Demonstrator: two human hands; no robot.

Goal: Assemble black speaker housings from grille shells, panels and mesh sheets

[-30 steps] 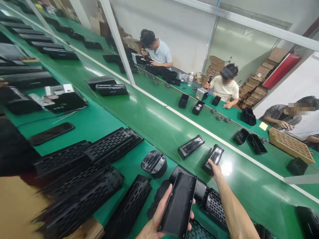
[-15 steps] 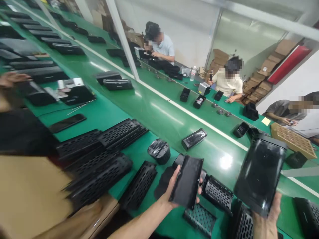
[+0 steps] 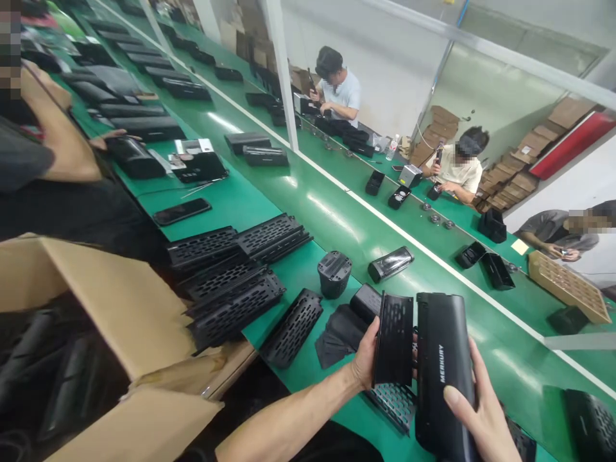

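Note:
My left hand [image 3: 368,356] is closed around a black slotted speaker grille [image 3: 397,346], held upright with its hollow inner side toward me. Beside it on the right, my right hand [image 3: 481,398] grips a black speaker body [image 3: 440,378] lettered MERKURY, thumb across its front. The two parts stand side by side, very close together; I cannot tell whether they touch. Below them on the green bench lies another perforated grille [image 3: 392,404]. Just left are dark flat sheets [image 3: 337,340] and a single grille [image 3: 293,327].
Several stacked grilles [image 3: 235,276] lie left, near an open cardboard box [image 3: 96,276] of black parts. A round black part [image 3: 334,274] and a glossy speaker [image 3: 391,264] sit ahead. Beyond the green conveyor [image 3: 312,199], co-workers sit; another person's arm [image 3: 67,135] is at left.
My right hand has brought the speaker body left and down beside the grille, and its lettered side now shows. The grille has turned more upright. The view has swung left.

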